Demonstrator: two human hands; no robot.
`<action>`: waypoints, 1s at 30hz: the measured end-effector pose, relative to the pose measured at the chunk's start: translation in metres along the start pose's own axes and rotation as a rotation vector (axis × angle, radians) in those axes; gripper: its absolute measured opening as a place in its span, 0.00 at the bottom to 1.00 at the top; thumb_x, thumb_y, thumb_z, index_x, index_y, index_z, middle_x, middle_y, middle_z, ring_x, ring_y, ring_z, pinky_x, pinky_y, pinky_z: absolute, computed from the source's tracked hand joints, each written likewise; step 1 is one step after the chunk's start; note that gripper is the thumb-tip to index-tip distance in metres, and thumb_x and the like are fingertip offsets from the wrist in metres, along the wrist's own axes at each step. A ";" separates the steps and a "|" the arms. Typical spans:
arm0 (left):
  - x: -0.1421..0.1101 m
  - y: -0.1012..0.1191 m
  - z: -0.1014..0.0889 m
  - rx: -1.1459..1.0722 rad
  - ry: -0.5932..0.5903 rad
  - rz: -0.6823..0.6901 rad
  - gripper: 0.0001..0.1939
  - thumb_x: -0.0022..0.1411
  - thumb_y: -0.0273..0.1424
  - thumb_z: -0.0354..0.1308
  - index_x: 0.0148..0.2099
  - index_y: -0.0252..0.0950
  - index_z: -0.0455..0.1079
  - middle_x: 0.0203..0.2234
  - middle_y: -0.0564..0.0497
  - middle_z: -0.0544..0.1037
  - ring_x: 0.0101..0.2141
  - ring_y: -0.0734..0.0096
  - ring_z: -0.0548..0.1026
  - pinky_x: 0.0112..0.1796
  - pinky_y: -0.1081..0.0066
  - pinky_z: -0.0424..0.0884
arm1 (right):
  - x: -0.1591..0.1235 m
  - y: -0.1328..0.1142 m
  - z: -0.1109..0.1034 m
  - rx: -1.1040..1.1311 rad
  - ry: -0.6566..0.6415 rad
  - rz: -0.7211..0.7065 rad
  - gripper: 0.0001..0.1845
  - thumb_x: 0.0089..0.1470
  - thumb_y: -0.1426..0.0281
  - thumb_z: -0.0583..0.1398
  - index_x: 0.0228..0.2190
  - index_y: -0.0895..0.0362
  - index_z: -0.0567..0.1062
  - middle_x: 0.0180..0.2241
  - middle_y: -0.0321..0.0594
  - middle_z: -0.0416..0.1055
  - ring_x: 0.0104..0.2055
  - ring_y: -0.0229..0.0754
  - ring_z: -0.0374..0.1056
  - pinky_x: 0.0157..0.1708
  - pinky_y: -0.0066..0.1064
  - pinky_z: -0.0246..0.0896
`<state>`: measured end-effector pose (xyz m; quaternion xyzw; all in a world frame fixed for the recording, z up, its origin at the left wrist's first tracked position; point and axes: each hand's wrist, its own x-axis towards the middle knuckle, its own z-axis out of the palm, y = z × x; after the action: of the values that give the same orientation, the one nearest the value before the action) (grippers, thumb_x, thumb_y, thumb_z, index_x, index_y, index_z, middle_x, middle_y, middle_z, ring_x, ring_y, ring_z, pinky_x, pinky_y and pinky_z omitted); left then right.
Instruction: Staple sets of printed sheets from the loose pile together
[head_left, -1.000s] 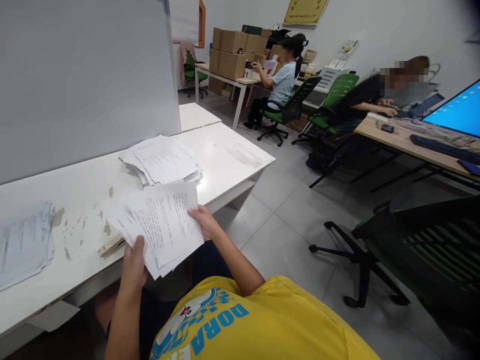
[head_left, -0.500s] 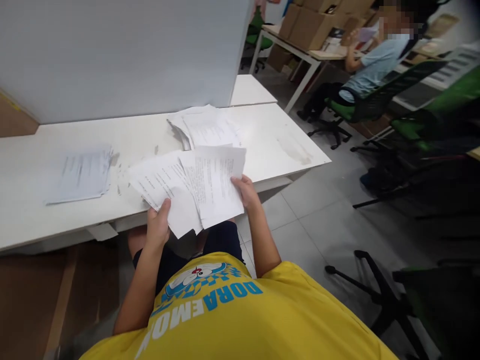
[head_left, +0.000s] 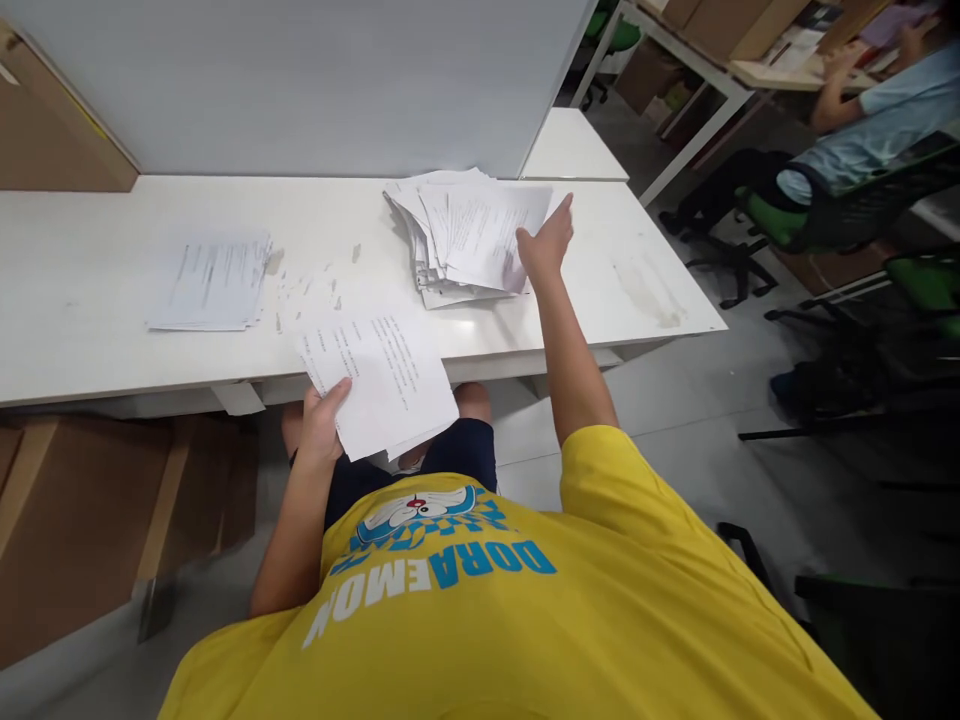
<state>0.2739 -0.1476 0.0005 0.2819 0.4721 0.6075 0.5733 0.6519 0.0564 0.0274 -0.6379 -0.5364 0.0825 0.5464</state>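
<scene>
My left hand [head_left: 324, 420] is closed on a thin stack of printed sheets [head_left: 382, 385], thumb on top, held in front of the desk edge above my lap. At the back of the desk lies a thick, uneven pile of papers [head_left: 472, 240], its sheets fanned and their edges curled. Beside that pile's right edge is my right hand [head_left: 547, 245], fingers stretched out and thumb spread over the top sheet. A flatter stack of printed paper [head_left: 214, 283] rests on the desk further left.
The white desk [head_left: 322, 220] has scuffed patches and a grey partition [head_left: 337, 80] behind. Cardboard boxes stand at the left, on the desk [head_left: 60, 120] and below it [head_left: 67, 520]. At the right, a person in a light blue top [head_left: 877, 130] sits at another table, near office chairs [head_left: 795, 210].
My right hand has moved forward and right from the held papers to the thick pile, where a sheet now lies on top. The left hand keeps its stack. The view has shifted.
</scene>
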 end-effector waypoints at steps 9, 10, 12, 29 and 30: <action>-0.015 -0.008 -0.017 -0.003 -0.164 -0.198 0.28 0.37 0.42 0.74 0.42 0.35 0.78 0.39 0.44 0.83 0.45 0.44 0.79 0.46 0.55 0.78 | -0.214 -0.124 -0.018 0.606 -0.866 0.594 0.31 0.53 0.54 0.62 0.55 0.53 0.69 0.46 0.45 0.75 0.49 0.52 0.72 0.48 0.47 0.71; -0.015 -0.007 -0.019 0.013 -0.192 -0.242 0.30 0.37 0.42 0.74 0.44 0.35 0.78 0.39 0.43 0.83 0.46 0.43 0.79 0.46 0.55 0.78 | -0.229 -0.128 -0.019 0.656 -0.901 0.615 0.30 0.52 0.56 0.64 0.54 0.52 0.70 0.47 0.44 0.76 0.49 0.52 0.72 0.49 0.47 0.71; -0.014 -0.006 -0.022 0.032 -0.197 -0.289 0.31 0.38 0.42 0.73 0.46 0.35 0.77 0.41 0.43 0.82 0.47 0.43 0.78 0.46 0.55 0.77 | -0.245 -0.128 -0.018 0.706 -0.905 0.599 0.29 0.49 0.59 0.66 0.52 0.51 0.71 0.50 0.42 0.75 0.52 0.52 0.71 0.53 0.47 0.68; 0.016 -0.008 0.002 0.136 -0.309 -0.254 0.23 0.43 0.35 0.67 0.44 0.34 0.75 0.38 0.44 0.82 0.41 0.50 0.79 0.42 0.58 0.76 | -0.287 -0.092 -0.013 0.880 -0.818 0.841 0.20 0.37 0.60 0.72 0.34 0.57 0.80 0.35 0.41 0.81 0.38 0.48 0.76 0.39 0.38 0.72; 0.022 -0.005 0.005 0.182 -0.319 -0.182 0.22 0.46 0.37 0.66 0.44 0.34 0.75 0.38 0.44 0.82 0.41 0.51 0.79 0.42 0.59 0.76 | -0.285 -0.088 -0.013 0.854 -0.818 0.824 0.19 0.36 0.61 0.72 0.32 0.57 0.80 0.34 0.41 0.81 0.38 0.49 0.76 0.39 0.38 0.72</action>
<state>0.2767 -0.1258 -0.0065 0.3813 0.4515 0.4557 0.6656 0.4912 -0.1871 -0.0355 -0.4371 -0.3348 0.7167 0.4280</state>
